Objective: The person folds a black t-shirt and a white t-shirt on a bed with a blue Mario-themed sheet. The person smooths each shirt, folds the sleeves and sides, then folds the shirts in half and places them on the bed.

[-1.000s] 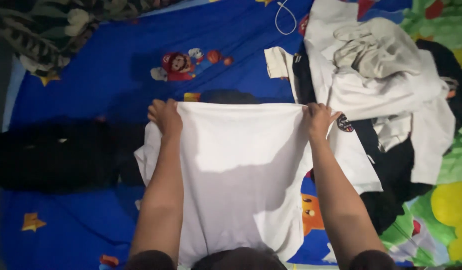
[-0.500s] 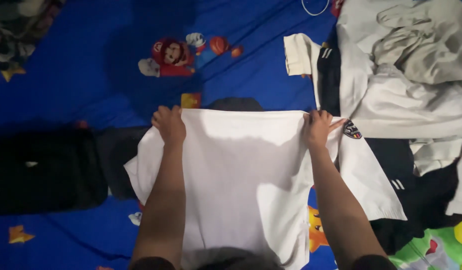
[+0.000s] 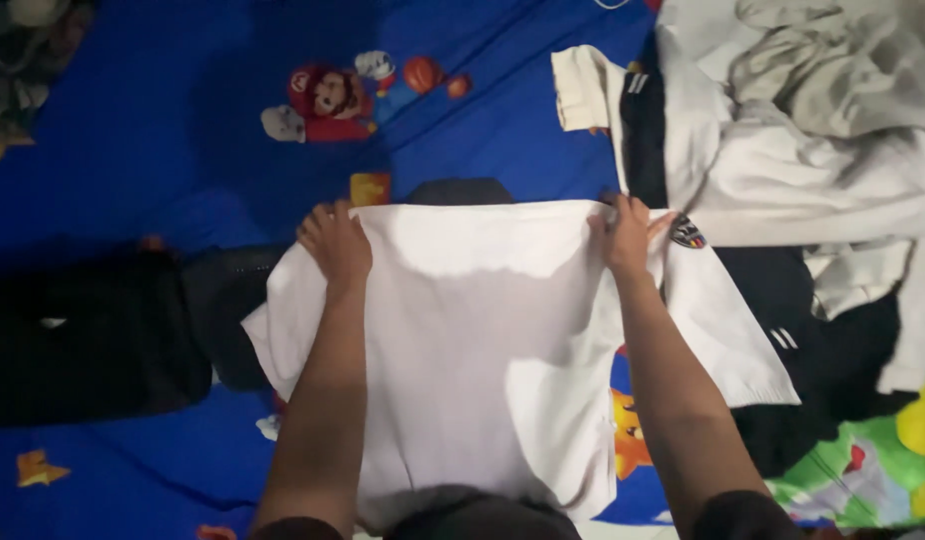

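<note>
White shirt (image 3: 483,340), spread flat

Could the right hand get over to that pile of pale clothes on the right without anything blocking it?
Probably yes. The right hand grips the top edge of the white shirt, and the pile of pale clothes lies just beyond it on the blue bedsheet, with only flat garments between. It would have to release the shirt first.

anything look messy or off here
Nothing is damaged or spilled. The white shirt lies flat under the left hand and right hand; only the clothes heap at upper right is crumpled.
</note>
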